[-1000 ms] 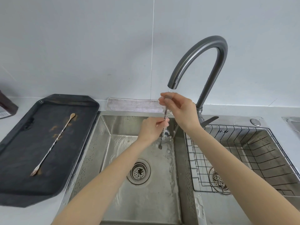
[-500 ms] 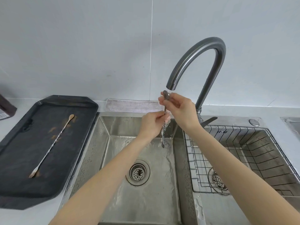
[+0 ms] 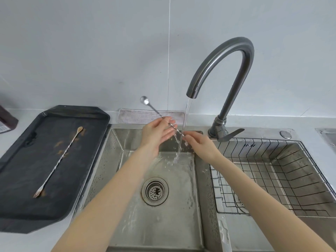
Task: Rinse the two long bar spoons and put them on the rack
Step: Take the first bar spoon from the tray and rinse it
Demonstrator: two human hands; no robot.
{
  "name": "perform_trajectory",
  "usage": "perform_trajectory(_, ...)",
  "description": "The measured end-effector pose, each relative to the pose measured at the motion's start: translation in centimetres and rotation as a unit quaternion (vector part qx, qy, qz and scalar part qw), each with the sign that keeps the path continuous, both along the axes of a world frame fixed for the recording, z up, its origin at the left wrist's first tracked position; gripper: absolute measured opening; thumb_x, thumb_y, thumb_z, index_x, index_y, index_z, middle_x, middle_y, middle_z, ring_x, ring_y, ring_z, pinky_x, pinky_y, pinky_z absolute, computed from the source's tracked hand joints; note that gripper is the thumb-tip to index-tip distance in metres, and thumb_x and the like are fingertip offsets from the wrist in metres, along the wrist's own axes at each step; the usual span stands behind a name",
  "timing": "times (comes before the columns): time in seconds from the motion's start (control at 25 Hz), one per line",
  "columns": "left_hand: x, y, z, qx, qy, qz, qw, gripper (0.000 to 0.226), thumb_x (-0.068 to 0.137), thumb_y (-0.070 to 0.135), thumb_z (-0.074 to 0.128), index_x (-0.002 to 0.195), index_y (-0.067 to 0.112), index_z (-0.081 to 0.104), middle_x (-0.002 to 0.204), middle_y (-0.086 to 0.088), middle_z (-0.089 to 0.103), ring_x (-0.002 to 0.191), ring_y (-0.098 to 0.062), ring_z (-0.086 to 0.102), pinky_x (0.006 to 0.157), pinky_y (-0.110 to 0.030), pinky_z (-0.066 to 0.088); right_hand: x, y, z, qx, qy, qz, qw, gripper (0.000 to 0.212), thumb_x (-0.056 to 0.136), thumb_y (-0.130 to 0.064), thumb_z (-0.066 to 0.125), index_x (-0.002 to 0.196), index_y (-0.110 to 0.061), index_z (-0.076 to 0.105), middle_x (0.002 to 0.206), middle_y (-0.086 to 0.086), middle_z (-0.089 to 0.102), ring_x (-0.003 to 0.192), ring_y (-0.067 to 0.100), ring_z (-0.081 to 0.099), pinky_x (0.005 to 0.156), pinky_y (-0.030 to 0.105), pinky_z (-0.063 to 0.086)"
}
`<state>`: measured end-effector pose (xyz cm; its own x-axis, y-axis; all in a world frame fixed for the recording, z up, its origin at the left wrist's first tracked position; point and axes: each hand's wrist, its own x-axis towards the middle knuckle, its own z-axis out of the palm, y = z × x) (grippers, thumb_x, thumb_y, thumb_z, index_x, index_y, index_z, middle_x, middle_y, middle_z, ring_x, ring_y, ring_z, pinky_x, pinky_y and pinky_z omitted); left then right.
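Observation:
A long twisted bar spoon (image 3: pixel 152 108) slants over the left sink basin, its bowl up and to the left near the wall, its lower end under the running water. My left hand (image 3: pixel 157 132) holds its middle between the fingers. My right hand (image 3: pixel 199 144) pinches its lower end just right of the stream. The second bar spoon (image 3: pixel 60 161), stained brown, lies diagonally on the black tray (image 3: pixel 21 206) at the left. The wire rack (image 3: pixel 272 171) sits in the right basin with nothing on it.
A grey gooseneck faucet (image 3: pixel 234 57) pours water into the left basin (image 3: pixel 181 224), whose drain (image 3: pixel 155 190) lies below my arms. A grey cloth (image 3: pixel 138 116) lies behind the sink. A dark box (image 3: pixel 7 119) stands at the far left.
The spoon has tilted from near upright to slanted, bowl swung up and left. My right hand dropped from the spoon's top to its lower end; my left hand now holds the middle.

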<state>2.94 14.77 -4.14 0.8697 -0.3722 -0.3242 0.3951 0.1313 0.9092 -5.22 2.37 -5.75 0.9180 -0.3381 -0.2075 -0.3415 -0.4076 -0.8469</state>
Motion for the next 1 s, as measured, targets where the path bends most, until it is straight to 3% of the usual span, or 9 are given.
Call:
perform_trajectory(0.12, 1.1, 1.1, 0.1, -0.058, 0.058, 0.052, 0.995, 0.013, 0.093, 0.01, 0.047, 0.09, 0.009, 0.06, 0.091, -0.003, 0.065, 0.078, -0.014, 0.067, 0.078, -0.026, 0.057, -0.6, -0.5, -0.7, -0.021, 0.023, -0.008, 0.999, 0.023, 0.093, -0.024, 0.047, 0.106, -0.017, 0.063, 0.092, -0.001, 0.071, 0.087, 0.018, 0.061, 0.071, 0.026, 0.045)
perform_trajectory(0.28, 1.8, 2.3, -1.2, -0.107, 0.138, 0.102, 0.979, 0.027, 0.096, 0.006, 0.04, 0.12, -0.004, 0.049, 0.105, -0.01, 0.06, 0.102, -0.022, 0.058, 0.09, -0.032, 0.045, -0.8, -1.4, -0.7, 0.048, -0.006, -0.029, 0.998, 0.01, 0.089, -0.013, 0.056, 0.088, -0.014, 0.066, 0.069, -0.003, 0.066, 0.059, 0.006, 0.063, 0.061, 0.014, 0.05)
perform_trajectory(0.4, 1.6, 3.2, -2.5, -0.109, 0.2, 0.118, 0.967, 0.019, 0.096, 0.007, 0.041, 0.096, -0.002, 0.058, 0.092, -0.008, 0.062, 0.093, -0.017, 0.06, 0.088, -0.03, 0.049, -0.3, -1.5, 0.4, 0.1, -0.05, -0.029, 0.993, 0.015, 0.089, -0.006, 0.054, 0.099, -0.004, 0.065, 0.074, 0.0, 0.067, 0.054, -0.003, 0.065, 0.057, 0.008, 0.053)
perform_trajectory(0.56, 0.8, 4.1, -4.6, -0.032, 0.254, 0.092, 0.962, 0.022, 0.093, 0.013, 0.049, 0.074, 0.003, 0.055, 0.069, -0.007, 0.064, 0.066, -0.014, 0.062, 0.071, -0.025, 0.056, 1.0, -0.4, 2.4, 0.116, -0.104, -0.015, 0.988, 0.011, 0.088, -0.011, 0.056, 0.089, -0.009, 0.067, 0.073, 0.001, 0.067, 0.055, -0.003, 0.065, 0.059, 0.009, 0.053)
perform_trajectory(0.64, 0.3, 4.3, -5.2, 0.098, 0.208, 0.005, 0.973, 0.02, 0.091, 0.019, 0.053, 0.084, 0.001, 0.06, 0.058, -0.004, 0.068, 0.051, -0.01, 0.067, 0.051, -0.018, 0.056, 1.7, 0.2, 3.0, 0.105, -0.121, -0.034, 0.987, 0.012, 0.087, -0.015, 0.059, 0.081, -0.011, 0.068, 0.068, -0.001, 0.067, 0.052, -0.003, 0.063, 0.059, 0.009, 0.054)
perform_trajectory(0.72, 0.0, 4.1, -5.1, 0.219, 0.103, -0.071, 0.968, 0.025, 0.091, 0.019, 0.054, 0.101, -0.002, 0.06, 0.065, -0.002, 0.068, 0.045, -0.003, 0.065, 0.044, -0.012, 0.053, 2.2, 0.4, 3.1, 0.068, -0.117, -0.045, 0.99, 0.018, 0.086, -0.018, 0.061, 0.076, -0.006, 0.07, 0.064, -0.001, 0.066, 0.051, -0.001, 0.063, 0.064, 0.014, 0.056)
perform_trajectory(0.8, -0.1, 3.2, -4.1, 0.281, -0.053, -0.109, 0.952, 0.025, 0.091, 0.015, 0.052, 0.113, 0.002, 0.058, 0.091, -0.002, 0.068, 0.067, -0.004, 0.065, 0.056, -0.009, 0.052, 2.2, 0.5, 3.0, 0.038, -0.104, -0.041, 0.993, 0.022, 0.087, -0.019, 0.06, 0.079, -0.001, 0.071, 0.063, -0.001, 0.066, 0.054, 0.006, 0.063, 0.068, 0.019, 0.056)
perform_trajectory(0.88, -0.4, 1.8, -2.4, 0.283, -0.181, -0.144, 0.931, 0.029, 0.091, 0.015, 0.052, 0.119, 0.008, 0.057, 0.115, -0.002, 0.063, 0.095, -0.007, 0.057, 0.081, -0.013, 0.045, 2.1, 0.6, 2.9, 0.029, -0.101, -0.031, 0.994, 0.022, 0.089, -0.017, 0.056, 0.086, -0.001, 0.071, 0.064, 0.0, 0.065, 0.06, 0.016, 0.063, 0.074, 0.028, 0.056)
perform_trajectory(1.0, -0.8, 0.0, -1.0, 0.275, -0.259, -0.17, 0.91, 0.027, 0.088, 0.024, 0.059, 0.11, 0.009, 0.064, 0.107, -0.003, 0.068, 0.094, -0.008, 0.056, 0.077, -0.006, 0.043, 1.8, 0.5, 3.2, 0.004, -0.11, -0.029, 0.994, 0.023, 0.09, -0.019, 0.054, 0.089, -0.003, 0.07, 0.069, 0.003, 0.066, 0.066, 0.019, 0.064, 0.078, 0.032, 0.056)
